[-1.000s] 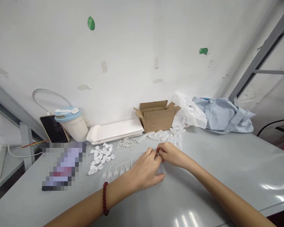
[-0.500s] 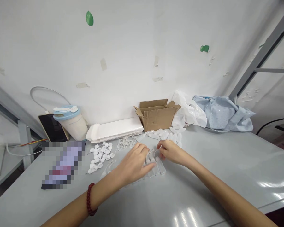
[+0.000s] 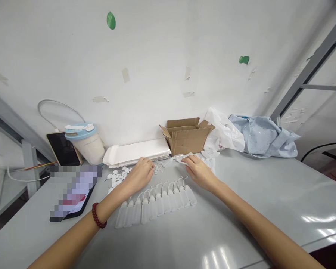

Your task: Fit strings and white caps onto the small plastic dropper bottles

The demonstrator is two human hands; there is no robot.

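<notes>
My left hand (image 3: 141, 173) is over a small heap of thin white tubes (image 3: 158, 166), its thumb and fingers pinched on a tube there. My right hand (image 3: 198, 171) reaches the loose translucent plastic bottles (image 3: 212, 164) in front of the carton, fingertips closed on one of them. Nearer me, a slightly slanted row of translucent bottles (image 3: 159, 203) lies side by side, curved thin tubes sticking out of their necks toward the wall. White cone-shaped caps (image 3: 116, 177) are heaped left of the tubes, partly hidden by my left hand and forearm.
Along the wall stand a lidded cup (image 3: 86, 147), a phone (image 3: 64, 149), a stack of flat white boxes (image 3: 137, 152), an open cardboard box (image 3: 187, 140), a white plastic bag (image 3: 224, 130) and a light blue cloth bag (image 3: 264, 136). A pixelated device (image 3: 78, 194) lies at left on the grey table (image 3: 257, 209).
Both hands have left the row of bottles and moved toward the wall, the left to the tube heap, the right to the loose bottles. The whole row now shows.
</notes>
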